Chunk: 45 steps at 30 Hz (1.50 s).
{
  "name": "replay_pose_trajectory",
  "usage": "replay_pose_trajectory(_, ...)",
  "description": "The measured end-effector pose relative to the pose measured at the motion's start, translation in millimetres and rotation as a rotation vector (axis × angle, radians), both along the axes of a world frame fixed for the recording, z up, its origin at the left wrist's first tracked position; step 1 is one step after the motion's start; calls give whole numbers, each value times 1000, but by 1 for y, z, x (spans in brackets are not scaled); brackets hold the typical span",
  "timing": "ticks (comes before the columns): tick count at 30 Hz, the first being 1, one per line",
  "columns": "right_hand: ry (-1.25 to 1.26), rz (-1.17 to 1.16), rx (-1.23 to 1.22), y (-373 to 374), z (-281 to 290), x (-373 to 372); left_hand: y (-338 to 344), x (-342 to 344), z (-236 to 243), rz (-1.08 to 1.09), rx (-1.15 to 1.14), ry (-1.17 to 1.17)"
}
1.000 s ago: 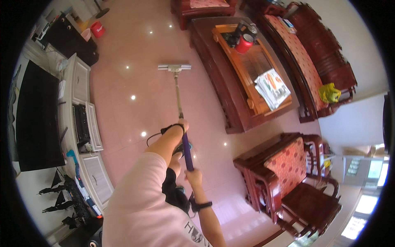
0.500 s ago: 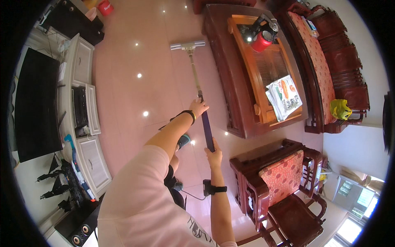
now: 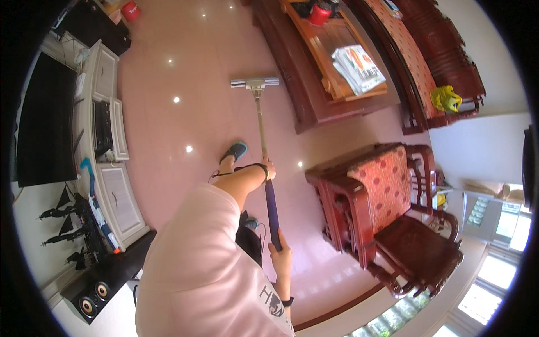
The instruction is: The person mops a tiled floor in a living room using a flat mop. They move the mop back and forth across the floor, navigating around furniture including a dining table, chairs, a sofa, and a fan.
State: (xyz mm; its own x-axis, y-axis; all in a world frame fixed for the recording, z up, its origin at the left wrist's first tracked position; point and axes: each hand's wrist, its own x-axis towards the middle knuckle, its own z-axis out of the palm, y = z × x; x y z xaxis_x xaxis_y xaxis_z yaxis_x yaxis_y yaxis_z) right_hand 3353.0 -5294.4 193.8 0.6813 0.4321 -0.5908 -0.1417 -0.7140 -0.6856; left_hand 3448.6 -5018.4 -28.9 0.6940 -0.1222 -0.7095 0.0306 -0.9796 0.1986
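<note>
A flat mop with a pale, wide head (image 3: 254,83) lies on the pink tiled floor (image 3: 151,123) beside the dark wooden table. My left hand (image 3: 269,170) is closed round its pole, near where the pale metal tube meets the purple section (image 3: 272,208). My right hand (image 3: 281,253) grips the lower end of that purple section. My left forearm, in a pink short sleeve, crosses to the pole, and a dark shoe (image 3: 233,151) shows left of it.
Right: a wooden table (image 3: 306,106) with newspapers (image 3: 358,67) and a red canister (image 3: 319,15), a long bench (image 3: 452,39), an armchair (image 3: 387,247). Left: a white cabinet (image 3: 117,205), a television (image 3: 45,123), speakers (image 3: 87,306). A red bucket (image 3: 131,11) stands at the back.
The table and chair have shifted upward in view as I moved. Since half a second ago, both hands and the mop head sit lower in view, and a foot has come forward beside the pole.
</note>
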Motion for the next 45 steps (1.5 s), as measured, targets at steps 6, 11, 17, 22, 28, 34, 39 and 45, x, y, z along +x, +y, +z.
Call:
replay_pose_trajectory(6,284,-213,-245,-179,104,-113,-221,-80,70,-615,-199,279)
replay_pose_trajectory(11,409,-278,-410,-275,183,-164,-364,-154,127,-904,-591,443)
replay_pose_trajectory(17,507,-387,-609,-321,307,-180,-429,-212,211,-891,-882,355)
replay_pose_trajectory(22,584,-416,-620,-330,356,-177,-415,-220,216,-653,-892,184)
replay_pose_trajectory(28,234,84,-381,-237,328,-132,-291,-219,220,-414,-909,52)
replay_pose_trajectory(34,123,314,-170,-96,242,-125,-106,-255,153,-295,-824,-125)
replay_pose_trajectory(39,67,442,-55,21,167,-141,40,-311,105,-203,-743,-81)
replay_pose_trajectory(45,-143,551,-72,95,119,-196,115,-380,114,276,-446,-195)
